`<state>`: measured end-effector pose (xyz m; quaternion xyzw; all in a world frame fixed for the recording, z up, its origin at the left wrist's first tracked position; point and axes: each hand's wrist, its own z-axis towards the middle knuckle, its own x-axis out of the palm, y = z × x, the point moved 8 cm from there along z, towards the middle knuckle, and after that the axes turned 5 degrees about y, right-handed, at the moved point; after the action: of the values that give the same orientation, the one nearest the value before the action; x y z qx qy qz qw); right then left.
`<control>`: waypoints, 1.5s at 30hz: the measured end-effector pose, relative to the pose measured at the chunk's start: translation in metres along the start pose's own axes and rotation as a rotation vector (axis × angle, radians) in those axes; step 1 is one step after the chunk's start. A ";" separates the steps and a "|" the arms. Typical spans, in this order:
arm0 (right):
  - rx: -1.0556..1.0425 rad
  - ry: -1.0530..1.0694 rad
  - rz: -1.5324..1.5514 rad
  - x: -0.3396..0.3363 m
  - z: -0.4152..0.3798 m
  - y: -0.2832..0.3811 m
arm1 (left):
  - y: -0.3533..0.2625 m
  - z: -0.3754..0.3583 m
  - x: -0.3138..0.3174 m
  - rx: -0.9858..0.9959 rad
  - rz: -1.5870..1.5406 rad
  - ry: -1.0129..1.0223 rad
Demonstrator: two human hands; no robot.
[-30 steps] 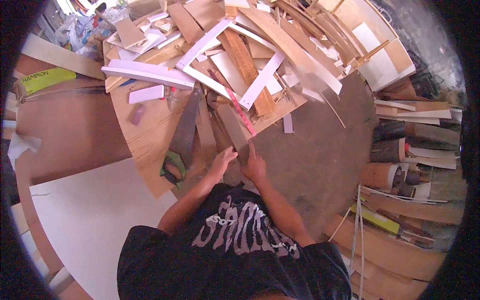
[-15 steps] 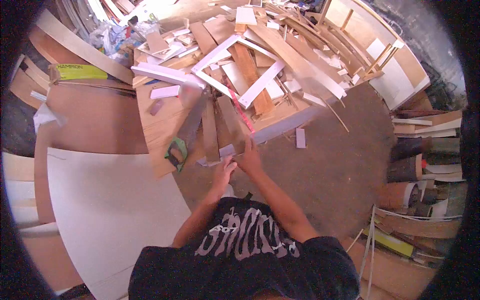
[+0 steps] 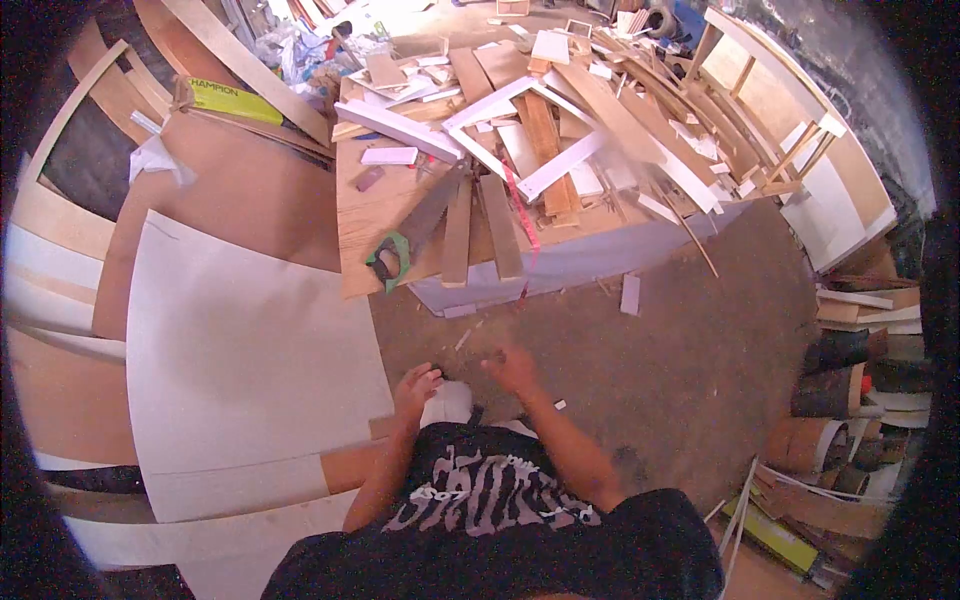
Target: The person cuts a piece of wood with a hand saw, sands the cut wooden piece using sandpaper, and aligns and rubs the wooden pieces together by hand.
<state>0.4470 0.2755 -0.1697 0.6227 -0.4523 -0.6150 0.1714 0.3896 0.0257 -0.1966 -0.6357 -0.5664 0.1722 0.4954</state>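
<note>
Over the floor near my body, my left hand (image 3: pixel 418 389) is open, its fingers loosely bent and nothing visible in them. My right hand (image 3: pixel 512 370), slightly blurred, hovers beside it, apart from it, fingers part-bent and apparently empty. Beyond them two brown wooden strips (image 3: pixel 500 230) lie side by side, their near ends at the edge of the wooden worktable (image 3: pixel 362 225). Left of the strips rests a handsaw (image 3: pixel 392 260) with a green and black handle. A red tape measure strip (image 3: pixel 524 212) hangs over the table edge on their right.
A white rectangular frame (image 3: pixel 487 112) lies among piled offcuts on the table. At left stands a large white sheet (image 3: pixel 250 340). A small pale block (image 3: pixel 630 294) is on the floor. Boards and rolled sheets (image 3: pixel 805 443) are stacked along the right.
My hands have drawn back from the near ends of the strips toward my body and moved apart. The view has tilted, and the table appears farther up and right.
</note>
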 end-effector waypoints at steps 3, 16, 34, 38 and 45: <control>0.050 0.078 0.054 0.011 -0.011 0.005 | -0.015 0.002 -0.001 0.060 0.383 0.010; 0.314 -0.429 0.225 0.032 -0.029 -0.004 | -0.094 0.003 -0.074 0.082 0.163 0.161; 0.339 -0.425 0.066 -0.005 0.049 0.093 | -0.156 0.089 -0.037 0.209 0.592 0.248; 0.134 -0.568 -0.216 -0.048 0.106 0.104 | -0.169 0.120 -0.021 0.202 0.665 0.262; 0.181 -0.643 -0.404 -0.076 0.197 0.080 | -0.182 0.201 -0.027 0.349 0.824 0.124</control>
<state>0.2502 0.3591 -0.0982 0.4872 -0.4038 -0.7577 -0.1595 0.1247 0.0652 -0.1458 -0.7243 -0.1977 0.4095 0.5183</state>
